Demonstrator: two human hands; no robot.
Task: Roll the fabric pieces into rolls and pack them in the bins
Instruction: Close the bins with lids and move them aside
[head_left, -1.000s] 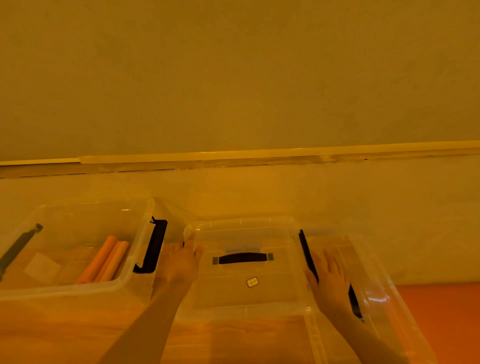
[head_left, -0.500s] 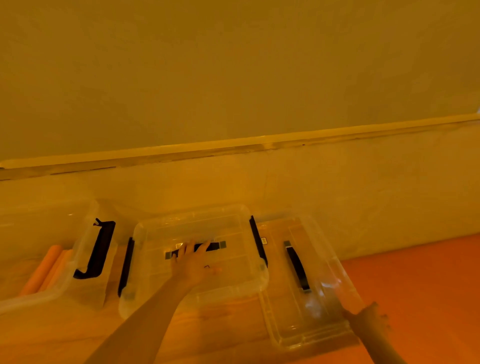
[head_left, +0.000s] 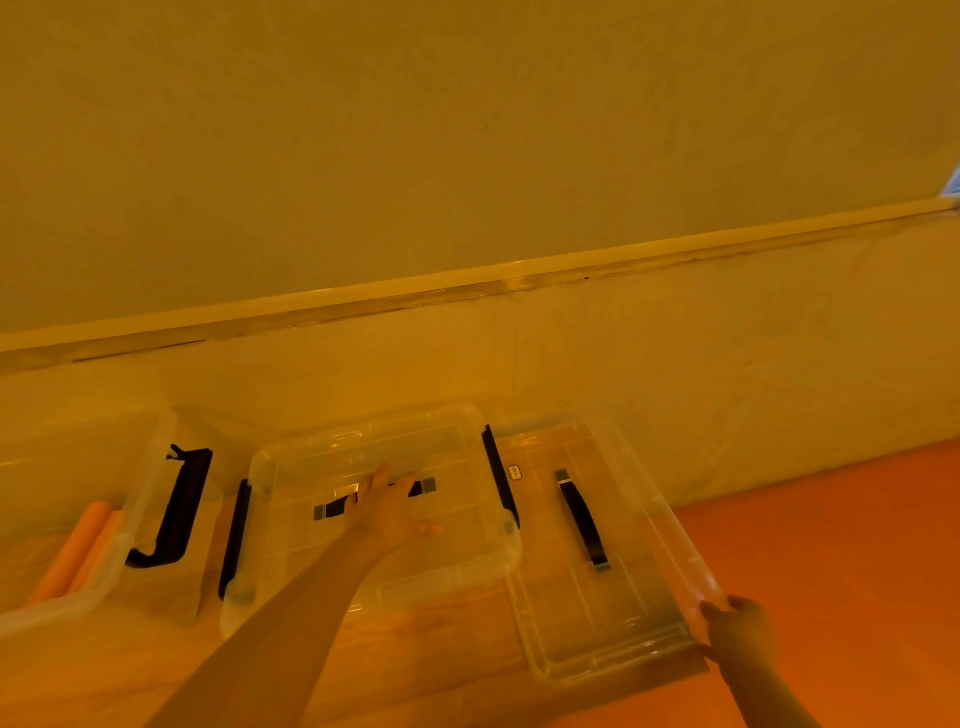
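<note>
A clear bin (head_left: 467, 561) with its lid on and a black handle stands in the middle of the wooden surface. My left hand (head_left: 389, 512) rests flat on that lid, fingers straight over the handle. To its right lies a loose clear lid (head_left: 639, 597) with a black handle. My right hand (head_left: 740, 631) grips this lid's near right corner. At the far left an open clear bin (head_left: 140, 519) holds orange fabric rolls (head_left: 78, 551) lying side by side.
A black latch (head_left: 176, 514) hangs off the left bin's right side. A pale wall (head_left: 623, 353) with a ledge runs just behind the bins. An orange floor surface (head_left: 831, 545) lies to the right of the loose lid.
My left hand moved from the middle bin's left edge onto its lid. My right hand left the bin's right side and took hold of the loose lid's near corner. The view swung right.
</note>
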